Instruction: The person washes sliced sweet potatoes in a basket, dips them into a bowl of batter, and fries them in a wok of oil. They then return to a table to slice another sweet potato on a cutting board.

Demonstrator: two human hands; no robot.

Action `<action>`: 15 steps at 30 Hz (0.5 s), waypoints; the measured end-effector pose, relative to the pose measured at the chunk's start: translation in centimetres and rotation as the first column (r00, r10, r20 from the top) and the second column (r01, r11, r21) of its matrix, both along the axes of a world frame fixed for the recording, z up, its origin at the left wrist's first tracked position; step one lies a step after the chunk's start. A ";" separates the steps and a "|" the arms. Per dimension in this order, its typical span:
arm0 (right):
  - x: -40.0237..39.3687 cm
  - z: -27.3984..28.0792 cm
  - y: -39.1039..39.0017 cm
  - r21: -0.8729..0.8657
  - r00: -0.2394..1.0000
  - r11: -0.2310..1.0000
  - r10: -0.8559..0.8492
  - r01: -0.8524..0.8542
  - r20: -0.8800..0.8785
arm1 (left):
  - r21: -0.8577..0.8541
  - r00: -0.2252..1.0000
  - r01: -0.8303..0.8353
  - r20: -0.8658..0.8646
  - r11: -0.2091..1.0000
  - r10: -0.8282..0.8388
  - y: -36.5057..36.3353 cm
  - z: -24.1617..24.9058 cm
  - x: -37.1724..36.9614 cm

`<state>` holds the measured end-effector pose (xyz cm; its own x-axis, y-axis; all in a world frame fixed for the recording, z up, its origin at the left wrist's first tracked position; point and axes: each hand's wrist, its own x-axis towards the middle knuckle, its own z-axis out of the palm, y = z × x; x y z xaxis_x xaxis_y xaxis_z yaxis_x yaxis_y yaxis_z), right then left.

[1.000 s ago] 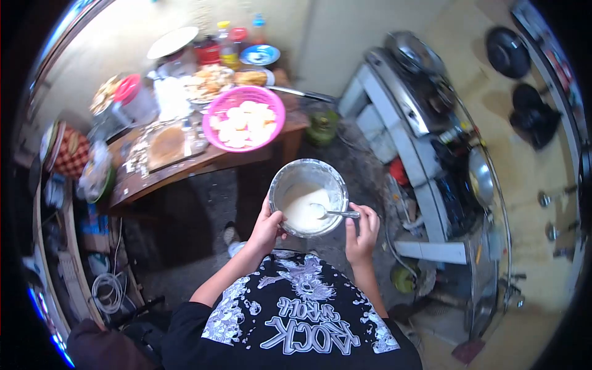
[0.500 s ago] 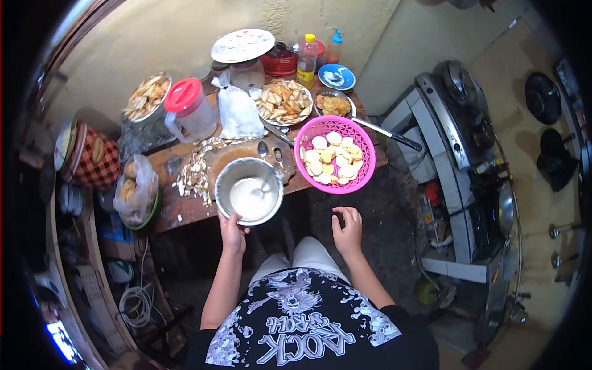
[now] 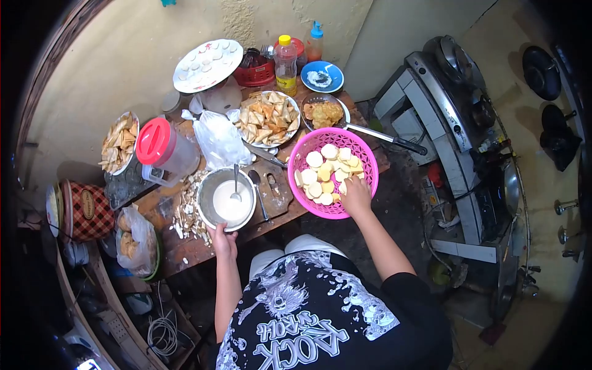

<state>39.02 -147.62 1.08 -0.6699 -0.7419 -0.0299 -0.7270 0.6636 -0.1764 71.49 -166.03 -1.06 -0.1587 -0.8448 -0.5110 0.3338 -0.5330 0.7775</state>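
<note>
Okay, my left hand (image 3: 224, 240) gripped the bowl (image 3: 211, 185) left of the pink basket (image 3: 324, 213); my right hand (image 3: 356, 196) curled over slices (image 3: 329, 152) inside, hold unclear. One-sided grip: tilting risked a spill.

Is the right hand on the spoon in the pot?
No, the right hand is in the pink basket; the spoon leans in the pot.

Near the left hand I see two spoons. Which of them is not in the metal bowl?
The darker spoon, lying just right of the metal bowl. The other spoon leans inside the bowl, its end in the white mixture.
</note>
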 end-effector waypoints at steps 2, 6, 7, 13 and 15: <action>0.0 -0.9 -0.9 0.102 0.997 0.994 -0.050 0.044 0.060 | 0.031 1.000 0.011 0.004 0.999 -0.011 0.0 0.5 0.1; -0.2 -0.4 -1.5 0.025 0.976 0.991 -0.136 0.133 0.171 | 0.035 0.999 0.041 0.030 0.999 -0.042 -0.2 0.9 0.2; -0.1 -0.4 -1.5 -0.014 0.973 0.990 -0.135 0.140 0.188 | 0.044 0.996 0.075 0.042 0.996 -0.077 -0.4 0.9 0.4; -0.7 -0.7 -1.4 -0.141 0.934 0.947 -0.248 0.290 0.258 | 0.088 0.962 0.248 0.097 0.965 -0.256 -2.1 2.1 1.0; -0.6 -0.8 -1.3 -0.195 0.902 0.908 -0.303 0.372 0.308 | 0.081 0.952 0.280 0.106 0.957 -0.287 -2.7 1.6 1.4</action>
